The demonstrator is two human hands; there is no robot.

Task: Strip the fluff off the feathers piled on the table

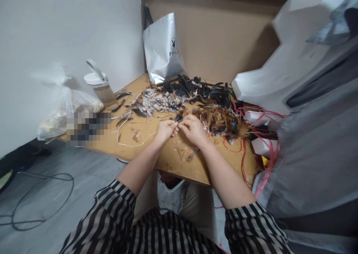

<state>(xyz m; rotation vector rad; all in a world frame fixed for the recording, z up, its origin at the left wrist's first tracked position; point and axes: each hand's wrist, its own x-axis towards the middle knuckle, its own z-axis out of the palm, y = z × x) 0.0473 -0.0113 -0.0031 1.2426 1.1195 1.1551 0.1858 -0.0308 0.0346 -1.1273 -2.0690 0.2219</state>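
Note:
My left hand (167, 131) and my right hand (192, 130) meet fingertip to fingertip above the wooden table (179, 164). Both are pinched closed. A small dark feather (177, 116) sticks up just beyond the fingertips; which hand grips it is too small to tell. Brown and orange feathers (223, 121) lie in a heap right of my right hand. Behind my hands spreads a pile of grey-white fluffy feathers (156, 102), with long black feathers (195, 88) along the back. White string (137, 145) lies on the wood left of my left hand.
A silver bag (160, 49) stands at the back. On the left are a lidded bottle (102, 88) and a filled plastic bag (69, 106). Red string (244, 160) trails down the right side, near white blocks (265, 147) and grey fabric (316, 146).

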